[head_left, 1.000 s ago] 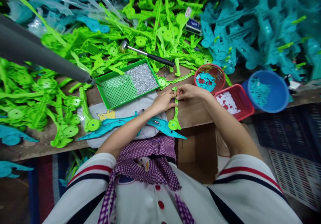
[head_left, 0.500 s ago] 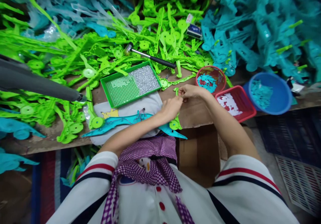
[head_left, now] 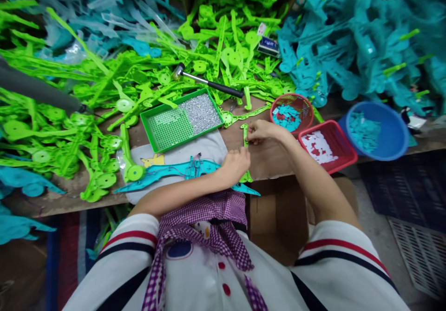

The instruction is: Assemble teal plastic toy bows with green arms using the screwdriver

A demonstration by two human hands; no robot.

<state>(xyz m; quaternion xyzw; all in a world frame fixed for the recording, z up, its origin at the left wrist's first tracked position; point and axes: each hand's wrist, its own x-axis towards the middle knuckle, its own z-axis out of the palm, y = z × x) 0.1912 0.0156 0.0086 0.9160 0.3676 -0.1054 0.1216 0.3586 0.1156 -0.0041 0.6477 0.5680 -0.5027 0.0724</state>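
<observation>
A bright green plastic part lies lengthwise at the table's front edge, its middle covered by my fingers. My left hand is closed over its lower half. Against its upper right side, my right hand is pinched; whatever sits between those fingertips is too small to make out. Under my left forearm, a long turquoise plastic part with thin wires rests on a grey cloth. Just beyond the cloth stands a green tray with small metal pieces, probably screws, in its right half.
A hammer lies on piled green parts. To the right stand a round red basket, a red tray of white pieces and a blue basin. Turquoise parts heap behind them. A dark tool hangs at left.
My left hand has slid toward me along the green part, away from my right hand. My right hand stays near the part's top. The dark tool at left has shifted further left.
</observation>
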